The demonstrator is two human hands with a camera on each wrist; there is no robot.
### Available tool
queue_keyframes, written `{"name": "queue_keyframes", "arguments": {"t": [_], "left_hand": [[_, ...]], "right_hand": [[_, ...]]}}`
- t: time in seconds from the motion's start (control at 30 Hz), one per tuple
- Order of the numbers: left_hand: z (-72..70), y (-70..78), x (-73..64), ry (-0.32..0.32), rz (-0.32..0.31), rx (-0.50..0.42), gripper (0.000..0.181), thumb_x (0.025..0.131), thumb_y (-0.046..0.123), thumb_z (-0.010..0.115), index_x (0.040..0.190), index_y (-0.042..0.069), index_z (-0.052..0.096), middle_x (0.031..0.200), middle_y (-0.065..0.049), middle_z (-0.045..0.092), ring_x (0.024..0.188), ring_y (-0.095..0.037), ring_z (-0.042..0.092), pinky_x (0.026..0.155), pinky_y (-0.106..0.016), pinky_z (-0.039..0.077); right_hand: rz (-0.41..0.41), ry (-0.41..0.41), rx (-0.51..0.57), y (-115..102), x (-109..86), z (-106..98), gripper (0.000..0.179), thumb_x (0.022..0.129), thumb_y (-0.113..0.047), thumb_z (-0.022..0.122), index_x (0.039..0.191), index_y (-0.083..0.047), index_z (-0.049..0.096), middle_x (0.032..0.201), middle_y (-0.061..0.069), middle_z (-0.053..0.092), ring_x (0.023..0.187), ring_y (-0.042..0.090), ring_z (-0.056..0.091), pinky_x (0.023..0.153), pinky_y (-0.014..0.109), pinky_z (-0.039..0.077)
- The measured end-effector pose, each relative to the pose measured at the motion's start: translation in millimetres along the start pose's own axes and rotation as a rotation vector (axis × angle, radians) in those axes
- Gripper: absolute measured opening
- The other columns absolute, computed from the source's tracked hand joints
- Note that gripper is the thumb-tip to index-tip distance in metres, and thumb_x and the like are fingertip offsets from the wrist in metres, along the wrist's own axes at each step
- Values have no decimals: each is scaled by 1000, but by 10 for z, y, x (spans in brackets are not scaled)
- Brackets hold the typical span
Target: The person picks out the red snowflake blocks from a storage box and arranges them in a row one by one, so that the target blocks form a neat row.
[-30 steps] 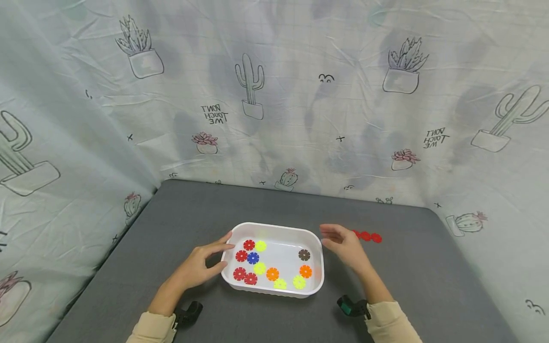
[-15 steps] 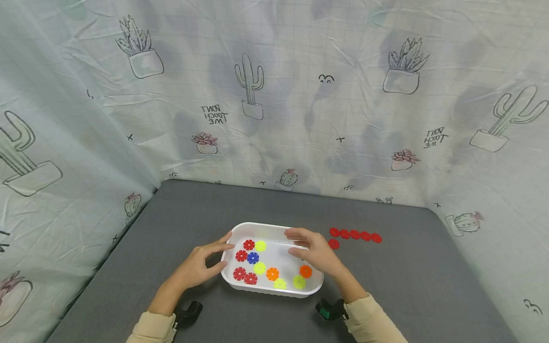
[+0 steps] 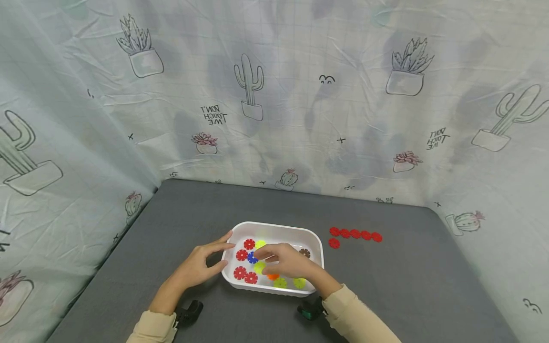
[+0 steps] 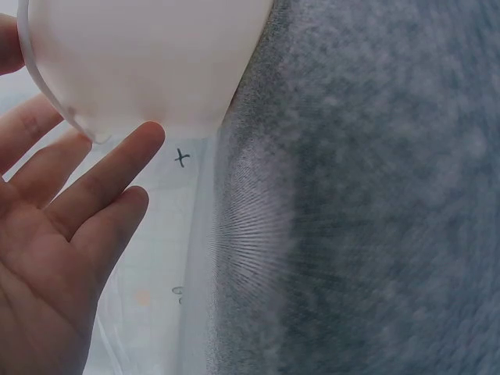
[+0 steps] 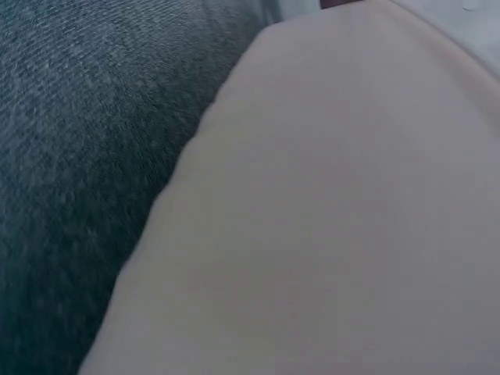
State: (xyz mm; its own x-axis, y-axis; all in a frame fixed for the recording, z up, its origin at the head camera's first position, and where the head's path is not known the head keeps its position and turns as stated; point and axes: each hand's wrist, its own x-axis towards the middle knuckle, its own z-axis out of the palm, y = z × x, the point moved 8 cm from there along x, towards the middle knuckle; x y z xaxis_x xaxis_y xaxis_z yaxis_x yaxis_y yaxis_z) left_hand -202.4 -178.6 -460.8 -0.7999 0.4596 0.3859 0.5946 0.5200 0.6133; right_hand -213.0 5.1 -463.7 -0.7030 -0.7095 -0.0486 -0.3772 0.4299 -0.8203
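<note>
A white plastic tray [image 3: 279, 291] holds several notched plastic discs. My left hand [image 3: 199, 267] is at the tray's left end, thumb and index fingertips over the rim. In the left wrist view, other fingers [image 4: 117, 168] of that hand lie fairly straight along the tray's outside wall. My right hand [image 3: 285, 259] reaches over the tray with fingers loosely bent and parted, holding nothing visible. Its fingertips are close over a blue disc [image 3: 251, 257] and a yellow disc [image 3: 259, 267]. It partly covers an orange disc [image 3: 272, 276]. The tray's side wall [image 5: 312, 203] fills most of the right wrist view.
Right of the tray, several red discs [image 3: 355, 234] lie in a row on the grey tabletop [image 3: 411, 286], with a single red disc [image 3: 334, 243] below the row's left end. A brown disc [image 3: 305, 252] lies inside the tray. A cactus-print curtain [image 3: 274, 95] hangs behind the table.
My right hand has moved left from beside the red discs to over the middle of the tray, uncovering the left part of the red row. The left hand and the tray stay in place.
</note>
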Motion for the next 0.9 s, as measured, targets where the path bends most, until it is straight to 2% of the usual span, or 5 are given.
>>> {"name": "queue_keyframes", "arguments": {"t": [0.2,0.37,0.53,0.9], "left_hand": [[-9,-4,-8,4,10,8,42,82,12,70,123,9,63,145,-10,45,127,-30,51,97,-52,45],[-11,-12,-17,5,16,12,41,82,13,70,123,9,63,145,-10,45,126,-30,51,97,-52,45],[-4,-8,-20,3,16,18,41,82,13,70,123,9,63,145,-10,46,126,-30,51,97,-52,46],[0,-17,-46,15,40,31,41,83,13,70,123,10,63,144,-9,47,126,-29,52,96,-51,46]], "right_hand": [[16,-79,-50,-19,107,172,37,83,-9,71,119,-6,63,116,4,68,106,11,63,91,21,50],[43,-120,-211,-31,163,285,35,81,-11,72,116,-11,66,110,-5,69,100,3,62,88,18,50],[38,-125,-351,-53,196,357,31,81,-10,72,112,-14,69,105,-9,69,94,0,60,86,17,50],[-42,-125,-531,-79,275,467,27,79,-10,75,105,-16,70,93,-9,64,80,0,51,74,10,45]]}}
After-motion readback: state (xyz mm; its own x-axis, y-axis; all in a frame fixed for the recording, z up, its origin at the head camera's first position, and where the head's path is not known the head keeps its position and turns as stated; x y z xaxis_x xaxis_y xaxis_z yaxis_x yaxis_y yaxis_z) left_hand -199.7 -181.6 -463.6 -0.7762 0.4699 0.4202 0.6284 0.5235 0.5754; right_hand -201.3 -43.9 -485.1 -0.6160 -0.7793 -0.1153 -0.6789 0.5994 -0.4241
